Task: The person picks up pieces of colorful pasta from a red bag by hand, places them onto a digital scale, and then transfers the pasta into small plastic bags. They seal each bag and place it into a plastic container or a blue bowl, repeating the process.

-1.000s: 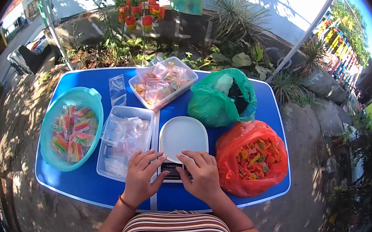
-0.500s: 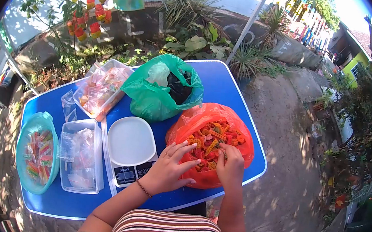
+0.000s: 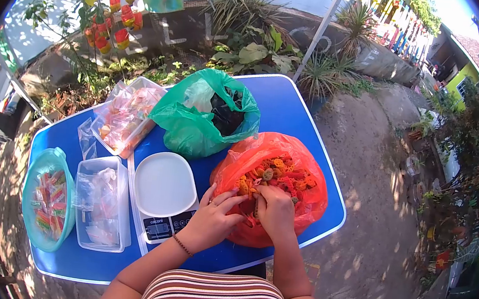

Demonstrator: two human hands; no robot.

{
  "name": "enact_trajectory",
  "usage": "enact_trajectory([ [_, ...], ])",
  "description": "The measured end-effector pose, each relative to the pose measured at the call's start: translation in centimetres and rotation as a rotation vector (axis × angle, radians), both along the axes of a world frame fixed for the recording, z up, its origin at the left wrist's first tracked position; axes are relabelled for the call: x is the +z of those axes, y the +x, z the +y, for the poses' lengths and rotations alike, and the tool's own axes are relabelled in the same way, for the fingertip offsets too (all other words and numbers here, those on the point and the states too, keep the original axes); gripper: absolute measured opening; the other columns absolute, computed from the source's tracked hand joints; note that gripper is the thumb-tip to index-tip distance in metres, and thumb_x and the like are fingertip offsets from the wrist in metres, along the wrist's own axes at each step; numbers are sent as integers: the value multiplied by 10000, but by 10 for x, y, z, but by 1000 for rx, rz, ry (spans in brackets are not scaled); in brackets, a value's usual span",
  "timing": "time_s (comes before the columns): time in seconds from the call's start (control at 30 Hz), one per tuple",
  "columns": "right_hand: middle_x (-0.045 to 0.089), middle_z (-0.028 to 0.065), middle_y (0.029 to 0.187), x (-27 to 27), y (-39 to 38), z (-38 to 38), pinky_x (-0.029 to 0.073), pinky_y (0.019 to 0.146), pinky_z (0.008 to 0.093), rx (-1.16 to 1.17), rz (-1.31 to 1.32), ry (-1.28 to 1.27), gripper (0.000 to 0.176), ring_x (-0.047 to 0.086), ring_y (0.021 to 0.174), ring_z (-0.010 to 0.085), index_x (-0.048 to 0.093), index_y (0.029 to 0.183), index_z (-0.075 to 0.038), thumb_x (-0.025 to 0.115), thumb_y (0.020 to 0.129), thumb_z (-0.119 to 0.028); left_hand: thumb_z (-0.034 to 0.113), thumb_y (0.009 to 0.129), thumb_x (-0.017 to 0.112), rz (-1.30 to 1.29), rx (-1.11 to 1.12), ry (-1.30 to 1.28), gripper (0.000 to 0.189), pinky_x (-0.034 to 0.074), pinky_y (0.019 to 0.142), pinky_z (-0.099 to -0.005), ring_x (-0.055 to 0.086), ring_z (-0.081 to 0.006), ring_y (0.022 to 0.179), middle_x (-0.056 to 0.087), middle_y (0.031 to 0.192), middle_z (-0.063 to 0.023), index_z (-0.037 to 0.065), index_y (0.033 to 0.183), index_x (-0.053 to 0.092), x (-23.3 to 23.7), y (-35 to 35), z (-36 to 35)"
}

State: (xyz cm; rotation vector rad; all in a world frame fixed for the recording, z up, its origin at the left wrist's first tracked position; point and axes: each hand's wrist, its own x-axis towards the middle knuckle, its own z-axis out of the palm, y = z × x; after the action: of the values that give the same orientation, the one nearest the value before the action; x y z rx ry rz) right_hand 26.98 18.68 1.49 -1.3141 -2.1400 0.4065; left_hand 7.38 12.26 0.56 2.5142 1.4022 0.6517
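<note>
While my right hand [image 3: 274, 211] dips bunched fingers into the colourful pieces [image 3: 274, 179] filling the red bag [image 3: 306, 206] on the table [image 3: 283, 98], I can't tell whether they grip one; my left hand [image 3: 218, 216] keeps its fingers partly curled at the bag's near-left side. Left of them I see a teal basin [image 3: 28, 215] of packets [image 3: 52, 197], a clear tub [image 3: 126, 231] of plastic bags [image 3: 103, 193] and a green bag [image 3: 180, 126] holding a black one. Compared with the earlier frame, my right hand has shifted left, nearer the other.
</note>
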Motion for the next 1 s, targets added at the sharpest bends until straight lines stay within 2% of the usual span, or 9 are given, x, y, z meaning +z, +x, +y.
enact_trajectory([
  [0.1,712,212,888,7,11,15,547,765,494,-126,215,91,143,694,825,404,718,998,16,638,938,-87,145,751,788,-35,24,34,252,229,1224,-591,502,-267,1377,600,1418,1,250,979,774,0,-2,0],
  [0.2,715,199,864,3,32,47,558,781,499,-509,-226,-14,193,704,859,400,712,967,1,613,965,-165,134,755,778,-60,26,41,223,228,1224,-590,514,-259,1363,622,1387,13,247,948,771,-1,-2,-1],
  [0.3,717,217,845,-9,38,73,564,795,501,-496,-270,-167,227,707,844,415,712,1079,-25,616,963,-195,133,759,774,-75,28,47,210,222,1225,-591,519,-254,1355,628,1376,17,246,936,767,-3,-2,0],
  [0.4,719,249,890,-7,28,69,550,797,504,-352,-268,-60,170,708,868,420,723,1034,-10,665,914,-114,132,763,774,-76,41,43,199,220,1226,-591,522,-249,1349,637,1357,25,248,925,764,-2,-3,-1],
  [0.5,717,258,918,5,21,61,564,819,469,-304,-146,-111,226,710,869,414,743,1097,-54,702,878,-90,122,767,771,-99,60,53,188,222,1227,-585,530,-241,1340,658,1306,43,245,909,760,-1,-3,-2],
  [0.6,760,200,969,4,16,50,577,819,378,-136,33,-107,291,749,863,312,744,1146,-43,734,855,-26,113,775,776,-119,118,128,174,226,1227,-572,542,-229,1324,679,1236,65,240,891,754,3,-4,-3],
  [0.7,763,154,899,2,16,44,577,780,324,-115,392,-280,360,751,864,182,700,1245,-32,756,889,-43,117,784,792,-156,214,215,158,230,1226,-558,553,-219,1309,690,1183,77,234,881,749,9,-7,-1],
  [0.8,763,128,995,20,12,34,563,823,249,-12,813,-346,295,721,956,120,695,1212,35,736,924,-11,151,787,821,-157,241,233,151,214,1225,-556,556,-212,1305,694,1171,77,230,896,751,13,-13,-1],
  [1.0,749,126,1041,47,-3,13,567,884,265,74,843,-505,271,731,1005,177,658,1232,62,663,962,45,269,779,856,-209,135,-12,337,165,1232,-567,545,-226,1330,694,1249,36,241,1098,752,34,-25,-23],
])
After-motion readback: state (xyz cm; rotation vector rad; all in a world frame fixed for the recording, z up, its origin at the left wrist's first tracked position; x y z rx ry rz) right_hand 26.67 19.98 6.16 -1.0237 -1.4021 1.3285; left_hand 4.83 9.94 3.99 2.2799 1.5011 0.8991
